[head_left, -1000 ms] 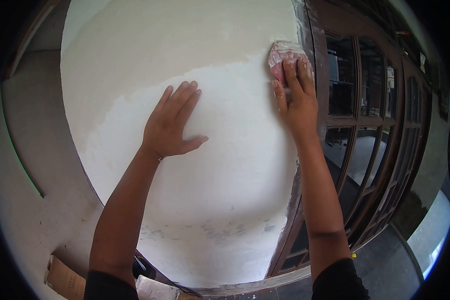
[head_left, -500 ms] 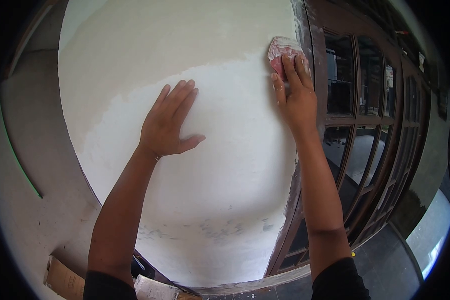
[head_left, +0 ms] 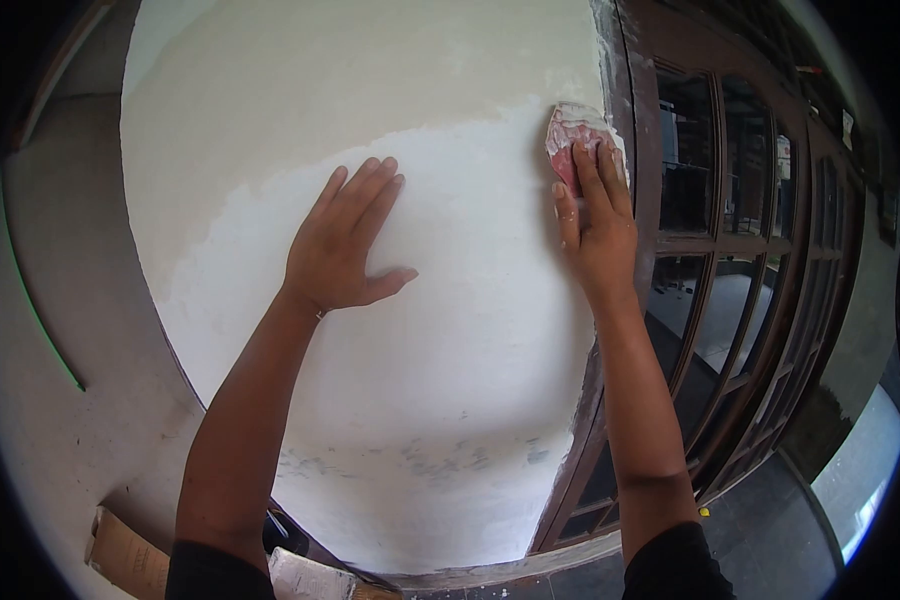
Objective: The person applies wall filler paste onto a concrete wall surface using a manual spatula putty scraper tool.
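My left hand (head_left: 342, 240) rests on the white-coated wall (head_left: 450, 330), its fingers stretched upward and thumb out to the side, with nothing in it. At the wall's right edge, my right hand (head_left: 600, 225) presses a flat red putty spreader (head_left: 568, 150), smeared with white paste, against the surface. The thumb lies along the spreader's lower left side while the fingers cover its lower right part. Above both hands the wall shows a duller beige area with an uneven border. Grey smudges mark the wall low down.
A brown wooden frame with glass panes (head_left: 682, 160) runs along the right, close to my right hand. At lower left lie a cardboard box (head_left: 130, 555) and a white-smeared block-shaped object (head_left: 308, 577). A grey wall (head_left: 70, 270) stands at left; dark floor tiles (head_left: 760, 530) show at lower right.
My right hand has slid down the wall's right edge with the spreader. My left hand stays flat in about the same place; the view has shifted slightly.
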Action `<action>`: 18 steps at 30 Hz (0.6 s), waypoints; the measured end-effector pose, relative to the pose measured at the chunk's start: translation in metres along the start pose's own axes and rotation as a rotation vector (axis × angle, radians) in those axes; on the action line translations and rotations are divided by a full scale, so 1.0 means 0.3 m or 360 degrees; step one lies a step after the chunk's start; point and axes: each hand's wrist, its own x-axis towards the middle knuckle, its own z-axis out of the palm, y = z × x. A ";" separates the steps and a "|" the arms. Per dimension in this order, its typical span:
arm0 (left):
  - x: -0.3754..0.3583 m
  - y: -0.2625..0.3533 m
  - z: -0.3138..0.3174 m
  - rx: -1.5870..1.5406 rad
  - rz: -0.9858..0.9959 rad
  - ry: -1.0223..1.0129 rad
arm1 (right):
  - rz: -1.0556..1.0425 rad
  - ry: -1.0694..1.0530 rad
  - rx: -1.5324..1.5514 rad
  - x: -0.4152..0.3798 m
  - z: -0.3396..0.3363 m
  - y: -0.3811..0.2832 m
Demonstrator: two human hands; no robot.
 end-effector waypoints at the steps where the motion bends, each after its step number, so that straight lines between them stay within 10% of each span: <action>1: -0.001 0.000 -0.001 0.0003 -0.0002 -0.0004 | -0.0065 0.0056 -0.0014 0.002 0.001 0.007; 18: 0.001 0.003 -0.003 -0.0001 -0.0020 -0.0027 | -0.0248 0.0175 -0.0208 0.070 0.020 -0.033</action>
